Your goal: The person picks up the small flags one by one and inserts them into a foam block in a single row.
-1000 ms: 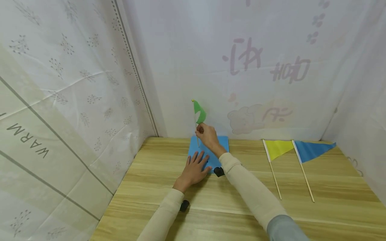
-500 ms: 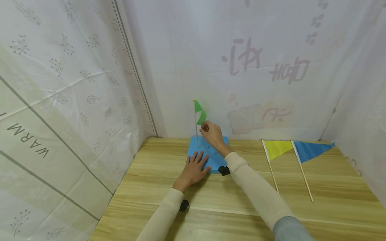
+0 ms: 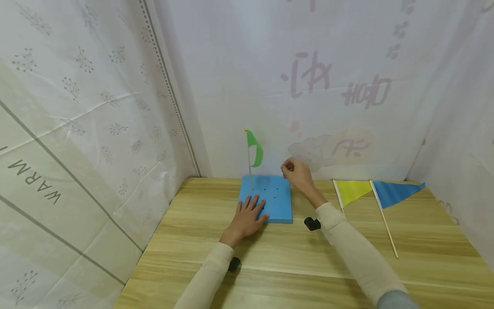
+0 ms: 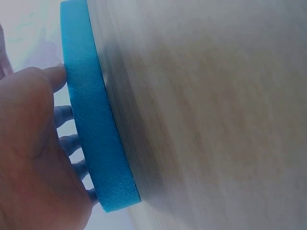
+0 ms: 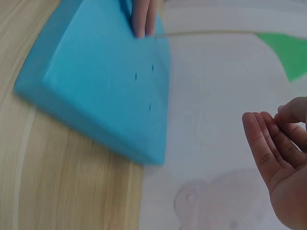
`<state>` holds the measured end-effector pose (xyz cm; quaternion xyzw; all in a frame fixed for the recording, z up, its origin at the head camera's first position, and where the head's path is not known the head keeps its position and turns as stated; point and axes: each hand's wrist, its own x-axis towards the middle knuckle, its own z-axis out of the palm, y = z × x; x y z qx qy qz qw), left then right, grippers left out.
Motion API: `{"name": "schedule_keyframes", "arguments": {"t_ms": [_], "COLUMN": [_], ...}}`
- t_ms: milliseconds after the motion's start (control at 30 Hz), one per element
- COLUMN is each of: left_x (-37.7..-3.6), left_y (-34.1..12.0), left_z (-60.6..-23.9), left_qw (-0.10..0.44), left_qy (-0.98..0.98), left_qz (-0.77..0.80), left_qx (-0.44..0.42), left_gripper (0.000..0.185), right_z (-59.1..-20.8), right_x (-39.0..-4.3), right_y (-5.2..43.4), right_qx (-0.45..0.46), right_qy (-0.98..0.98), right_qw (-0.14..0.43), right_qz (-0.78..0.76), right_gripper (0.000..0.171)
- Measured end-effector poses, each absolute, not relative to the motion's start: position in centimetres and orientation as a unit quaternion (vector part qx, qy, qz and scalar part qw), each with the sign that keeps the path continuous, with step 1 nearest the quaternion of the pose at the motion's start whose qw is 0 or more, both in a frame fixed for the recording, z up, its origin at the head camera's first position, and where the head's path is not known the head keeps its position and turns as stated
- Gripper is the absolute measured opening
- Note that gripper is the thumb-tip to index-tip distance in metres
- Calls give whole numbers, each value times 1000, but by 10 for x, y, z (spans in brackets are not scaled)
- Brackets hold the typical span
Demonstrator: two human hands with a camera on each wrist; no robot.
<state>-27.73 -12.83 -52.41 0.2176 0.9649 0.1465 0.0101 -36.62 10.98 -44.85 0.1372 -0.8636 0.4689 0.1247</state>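
My left hand (image 3: 245, 219) lies with fingers spread on the blue block (image 3: 279, 210), presumably to steady it on the bench (image 3: 210, 210). The green flag (image 3: 260, 156) stands near the block's far left corner, probably because its stick (image 3: 250, 171) is pushed in. My right hand (image 3: 299, 175), fingers loosely bent, grips nothing. 2 others, the yellow flag (image 3: 350, 192) and blue flag (image 3: 395, 193), lie rightward, perhaps for easy reach.

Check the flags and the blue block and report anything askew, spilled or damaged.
Nothing looks spilled or damaged. Only the green flag in the blue block stands out slightly: its cloth curls round instead of spreading flat like the yellow flag and blue flag on the table.
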Motion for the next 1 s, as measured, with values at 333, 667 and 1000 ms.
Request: {"name": "schedule_keyframes", "arguments": {"t_ms": [333, 667, 1000], "left_x": [-277, -277, -279], "left_y": [-130, -129, -129], "left_z": [-523, -524, -528], "left_qw": [13, 17, 20], "left_qy": [964, 963, 963], "left_qz": [155, 152, 151], "left_qx": [218, 220, 220], "left_gripper": [64, 64, 66], "right_z": [-458, -475, -494], "right_x": [-345, -315, -288], "right_y": [182, 251, 295], "right_qx": [118, 84, 56], "right_qy": [-887, -906, -934], "right_qw": [124, 124, 89], "right_qz": [429, 395, 341], "right_gripper": [20, 22, 24]}}
